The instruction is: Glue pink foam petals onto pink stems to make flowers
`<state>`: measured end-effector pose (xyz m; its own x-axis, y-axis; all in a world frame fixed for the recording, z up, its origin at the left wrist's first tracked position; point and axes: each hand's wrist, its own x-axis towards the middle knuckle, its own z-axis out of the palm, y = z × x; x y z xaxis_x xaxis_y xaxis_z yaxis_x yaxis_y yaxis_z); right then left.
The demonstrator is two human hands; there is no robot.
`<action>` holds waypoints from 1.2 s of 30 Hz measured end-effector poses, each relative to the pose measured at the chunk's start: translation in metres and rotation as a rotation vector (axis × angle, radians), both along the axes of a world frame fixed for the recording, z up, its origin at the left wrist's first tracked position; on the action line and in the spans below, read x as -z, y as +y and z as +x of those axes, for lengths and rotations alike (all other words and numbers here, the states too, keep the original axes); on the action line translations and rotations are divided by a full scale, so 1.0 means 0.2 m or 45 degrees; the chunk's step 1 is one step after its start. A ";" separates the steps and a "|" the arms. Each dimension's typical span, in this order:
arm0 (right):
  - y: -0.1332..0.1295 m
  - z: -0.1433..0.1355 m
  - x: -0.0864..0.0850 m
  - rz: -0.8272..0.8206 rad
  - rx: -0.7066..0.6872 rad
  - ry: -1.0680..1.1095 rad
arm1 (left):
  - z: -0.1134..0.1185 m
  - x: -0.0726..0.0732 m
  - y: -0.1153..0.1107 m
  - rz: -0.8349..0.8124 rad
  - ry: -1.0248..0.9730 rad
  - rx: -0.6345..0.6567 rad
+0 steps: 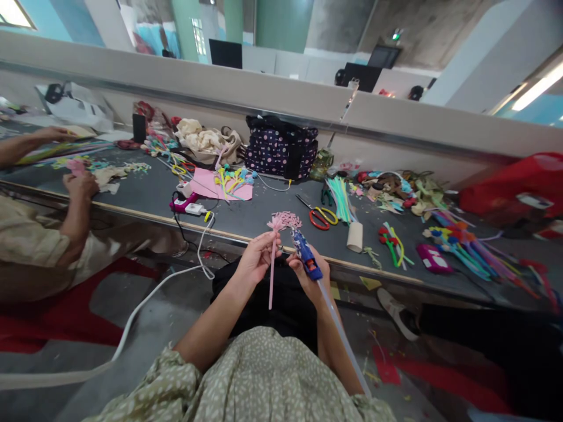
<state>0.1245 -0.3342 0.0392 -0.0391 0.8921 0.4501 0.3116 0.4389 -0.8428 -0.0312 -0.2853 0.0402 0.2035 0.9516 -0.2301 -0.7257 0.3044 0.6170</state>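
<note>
Between the fingers of my left hand (256, 258) is a pink craft flower (273, 265), its straight stem hanging down and its frilly head at the top. My right hand (317, 275) is wrapped round a blue glue gun (307, 255), which has a long clear glue stick (341, 328) trailing from its back end. The gun's nozzle points up and away, close to the right of the flower head. Behind both, on the dark table, lies a small heap of pink pieces (290, 220). It partly merges with the flower head in view.
Red-and-yellow scissors (320, 215), a cardboard tube (355, 237) and pale green strips (341, 196) lie beyond my right hand. A dotted bag (281, 146) stands at the back. A purple power strip (188, 205) with a white cable is left. A co-worker's hand (81, 183) works at far left.
</note>
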 end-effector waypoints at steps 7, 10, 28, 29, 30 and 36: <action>0.01 0.00 0.01 -0.017 -0.083 0.015 | 0.00 -0.01 0.00 0.025 0.000 -0.007; 0.01 0.00 0.02 -0.059 -0.058 0.015 | 0.00 -0.01 0.00 0.017 0.008 -0.020; 0.01 0.00 0.05 -0.079 0.107 -0.031 | 0.02 -0.04 -0.02 0.089 0.038 -0.007; 0.01 0.00 0.05 -0.078 0.108 -0.029 | 0.02 -0.04 -0.02 0.092 0.042 -0.007; 0.01 0.00 0.05 -0.078 0.107 -0.027 | 0.02 -0.04 -0.02 0.097 0.047 -0.006; 0.01 0.00 0.06 -0.088 0.092 0.017 | 0.02 -0.04 -0.02 0.110 0.068 -0.001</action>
